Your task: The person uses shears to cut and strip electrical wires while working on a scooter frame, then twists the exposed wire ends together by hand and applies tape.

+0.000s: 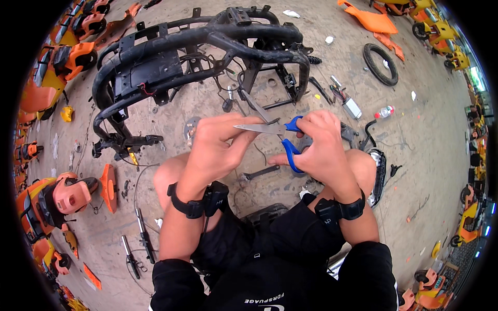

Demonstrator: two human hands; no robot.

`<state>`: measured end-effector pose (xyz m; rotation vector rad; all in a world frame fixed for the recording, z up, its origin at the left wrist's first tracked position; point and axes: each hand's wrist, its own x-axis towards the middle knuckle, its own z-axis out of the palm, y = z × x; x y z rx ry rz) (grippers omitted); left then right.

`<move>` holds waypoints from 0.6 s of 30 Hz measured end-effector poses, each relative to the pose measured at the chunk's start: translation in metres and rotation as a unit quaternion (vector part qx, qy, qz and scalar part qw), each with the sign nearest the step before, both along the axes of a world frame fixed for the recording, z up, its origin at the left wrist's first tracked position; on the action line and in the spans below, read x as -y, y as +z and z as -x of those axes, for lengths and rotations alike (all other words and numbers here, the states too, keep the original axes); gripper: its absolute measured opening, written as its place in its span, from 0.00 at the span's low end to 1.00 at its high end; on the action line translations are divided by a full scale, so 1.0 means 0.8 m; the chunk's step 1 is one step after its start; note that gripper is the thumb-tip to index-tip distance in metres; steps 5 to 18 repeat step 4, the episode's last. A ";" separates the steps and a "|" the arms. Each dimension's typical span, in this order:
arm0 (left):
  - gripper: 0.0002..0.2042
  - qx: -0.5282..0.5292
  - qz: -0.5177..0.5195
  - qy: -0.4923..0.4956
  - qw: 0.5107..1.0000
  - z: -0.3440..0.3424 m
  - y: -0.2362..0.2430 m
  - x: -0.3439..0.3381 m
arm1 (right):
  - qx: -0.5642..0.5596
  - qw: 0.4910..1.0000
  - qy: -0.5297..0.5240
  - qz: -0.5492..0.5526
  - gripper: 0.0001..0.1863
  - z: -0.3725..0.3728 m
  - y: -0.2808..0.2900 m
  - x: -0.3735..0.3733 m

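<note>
My right hand (321, 140) grips a pair of scissors (267, 127) by its blue handles. The blades are spread, one pointing left across my left fingers and the other up toward the frame. Close against them, my left hand (220, 137) is closed in a pinch; what it holds is hidden behind the blade. A short dark piece, perhaps wire, shows where the blades cross. Beyond my hands stands a black tubular vehicle frame (207, 37) with loose cables hanging from it.
On the floor lie a wrench (259, 172), a black tyre (380, 64), a silver box with wires (352, 109), a plastic bottle (385, 112) and two shock-absorber-like rods (145, 236). Orange and yellow scooters (65, 194) line both sides. Orange panels (369, 18) lie at the far right.
</note>
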<state>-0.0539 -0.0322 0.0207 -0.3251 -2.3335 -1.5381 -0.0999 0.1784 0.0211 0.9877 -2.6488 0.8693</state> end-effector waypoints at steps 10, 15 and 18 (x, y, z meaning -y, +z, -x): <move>0.07 0.022 -0.009 -0.008 1.000 -0.002 0.004 0.004 | -0.005 1.000 -0.007 -0.020 0.27 0.004 0.001 -0.007; 0.07 0.022 -0.009 -0.008 1.000 -0.002 0.004 0.004 | -0.005 1.000 -0.007 -0.020 0.27 0.004 0.001 -0.007; 0.07 0.022 -0.009 -0.008 1.000 -0.002 0.004 0.004 | -0.005 1.000 -0.007 -0.020 0.27 0.004 0.001 -0.007</move>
